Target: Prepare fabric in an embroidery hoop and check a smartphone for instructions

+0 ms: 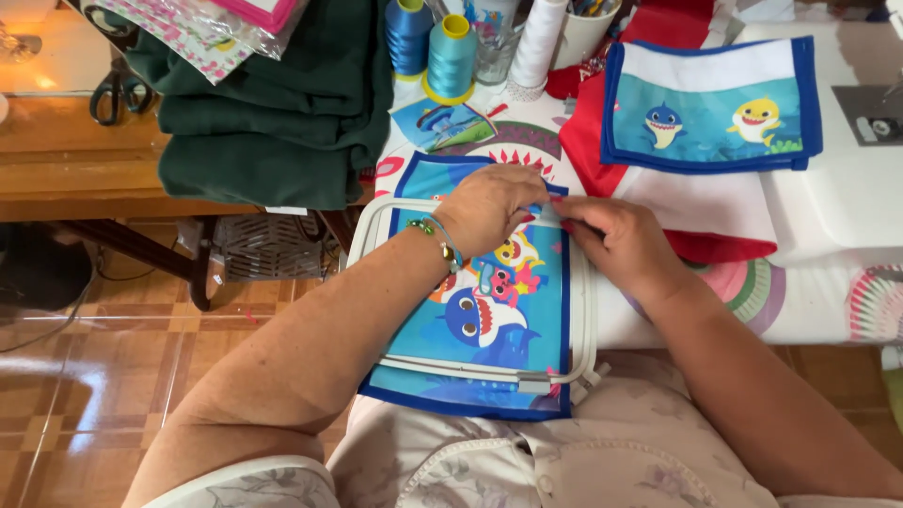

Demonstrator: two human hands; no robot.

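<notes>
My bare left hand (489, 209) lies palm down, fingers curled forward, wrist bent inward. My bare right hand (616, 240) meets it fingertip to fingertip, seemingly pinching, though the grip is hidden. Both forearms angle in from below.

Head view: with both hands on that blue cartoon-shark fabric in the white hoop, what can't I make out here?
- Fingertips of the left hand and right hand: they meet at the white rectangular plastic hoop's top edge, and the hands' backs hide any small item held.
- Blue cartoon-shark fabric panel: its top part is covered by the hands.
- Black-handled scissors: blades hidden under the folded dark green cloth.
- Teal thread spools: tops cut off by the frame's upper edge.
</notes>
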